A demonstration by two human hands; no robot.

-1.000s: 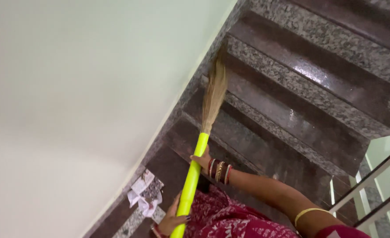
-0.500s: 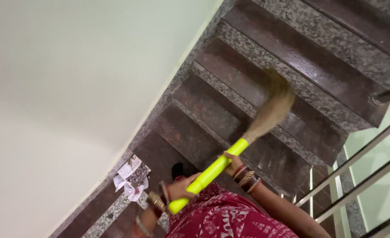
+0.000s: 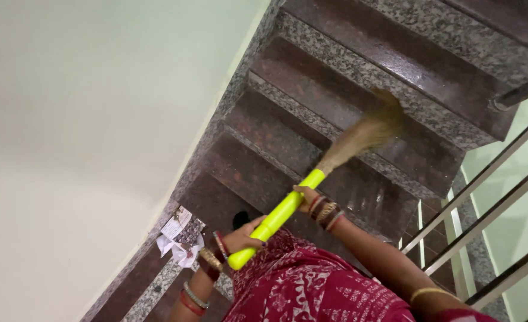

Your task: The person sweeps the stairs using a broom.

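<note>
Two hands are gripping one long broom with a bright yellow-green plastic handle (image 3: 276, 217) and a tan grass brush head (image 3: 365, 134). The left hand (image 3: 243, 238) is clenching the handle near its lower end, its fingers (image 3: 257, 242) wrapping over the tube so the butt of the handle is poking out just below them. The right hand (image 3: 304, 197) is closing round the handle higher up, just below the point where the plastic is meeting the bristles; the handle is lying across its palm, with the fingers curling behind the tube and mostly hidden. Both wrists are wearing stacks of red and gold bangles (image 3: 323, 211).

The broom is slanting up to the right, and its blurred brush head is lying against a dark reddish-brown polished granite stair tread (image 3: 335, 113), near the speckled grey riser (image 3: 359, 71) above it. A crumpled piece of white paper (image 3: 177, 241) is lying on a lower step beside the pale green wall (image 3: 85, 119). A steel railing (image 3: 491, 191) is running along the right side, and red patterned cloth (image 3: 312, 292) is filling the bottom edge.
</note>
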